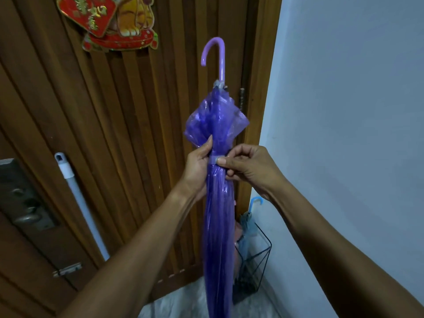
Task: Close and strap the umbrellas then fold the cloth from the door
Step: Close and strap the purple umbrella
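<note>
Purple umbrella [218, 226] upright before the door [137, 134], hook handle up. Left hand [198, 164] wraps the gathered canopy to bunch its folds. Right hand [247, 166] pinches the strap [214, 159] across them, probably fastening it. Blue umbrella [249, 226] sits in wire stand [259, 260].

Closed purple umbrella [218, 203] upright in both hands, right fingers [223, 160] pinching its strap [213, 159].

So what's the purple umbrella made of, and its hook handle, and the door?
The purple umbrella looks like thin, glossy plastic: it is see-through at the flared edges and shines. Its hook handle seems to be smooth, matte plastic. The door looks like varnished brown wood, with ribbed vertical slats.
</note>
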Motion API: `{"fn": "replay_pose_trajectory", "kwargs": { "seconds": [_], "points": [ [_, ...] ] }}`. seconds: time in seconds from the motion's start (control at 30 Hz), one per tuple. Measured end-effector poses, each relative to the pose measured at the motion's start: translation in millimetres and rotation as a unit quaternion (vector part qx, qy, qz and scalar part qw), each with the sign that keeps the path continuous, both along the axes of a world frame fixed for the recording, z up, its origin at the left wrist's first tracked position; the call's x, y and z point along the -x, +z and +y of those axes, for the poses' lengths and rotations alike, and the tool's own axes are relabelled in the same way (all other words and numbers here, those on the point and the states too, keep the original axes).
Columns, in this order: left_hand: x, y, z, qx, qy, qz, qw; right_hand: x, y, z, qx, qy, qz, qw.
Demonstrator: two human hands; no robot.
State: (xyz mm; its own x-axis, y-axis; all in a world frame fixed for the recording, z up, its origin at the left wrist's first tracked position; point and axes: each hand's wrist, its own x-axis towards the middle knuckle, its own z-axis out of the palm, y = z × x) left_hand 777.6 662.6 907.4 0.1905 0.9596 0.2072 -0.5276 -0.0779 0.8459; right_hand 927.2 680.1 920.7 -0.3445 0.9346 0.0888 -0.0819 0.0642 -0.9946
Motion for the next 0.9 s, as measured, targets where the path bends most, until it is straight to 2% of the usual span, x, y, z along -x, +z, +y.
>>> {"fn": "replay_pose_trajectory", "kwargs": {
  "seconds": [0.1, 0.17, 0.3, 0.4, 0.5, 0.67, 0.8, 0.9],
  "points": [
    [7.8, -0.6, 28.4, 0.007, -0.051, -0.007, 0.999, 0.8, -0.4, 25.9, 0.011, 0.006, 0.014, 1.0],
    [9.1, -2.5, 44.2, -0.007, -0.076, 0.002, 0.997, -2.5, -0.5, 40.6, 0.016, 0.018, -0.018, 1.0],
    [-2.8, -11.1, 81.5, -0.036, -0.076, 0.011, 0.996, -8.0, -10.4, 56.8, -0.058, -0.031, -0.086, 0.994],
    [-9.2, -22.4, 111.7, -0.034, -0.06, 0.093, 0.993, -18.1, -25.6, 71.4, -0.112, -0.116, -0.091, 0.983],
    [-12.9, -30.0, 136.4, -0.061, -0.008, 0.204, 0.977, -33.9, -41.4, 93.8, -0.146, -0.181, -0.146, 0.962],
    [-33.1, -55.0, 174.5, -0.062, -0.013, 0.279, 0.958, -61.2, -78.8, 137.8, -0.097, -0.203, -0.197, 0.954],
    [-49.9, -91.5, 207.2, -0.021, -0.016, 0.279, 0.96, -79.4, -114.2, 176.8, -0.06, -0.182, -0.242, 0.951],
    [-64.7, -119.7, 234.5, 0.022, 0.002, 0.313, 0.949, -92.3, -147.2, 210.4, -0.043, -0.169, -0.307, 0.935]
  ]
}}
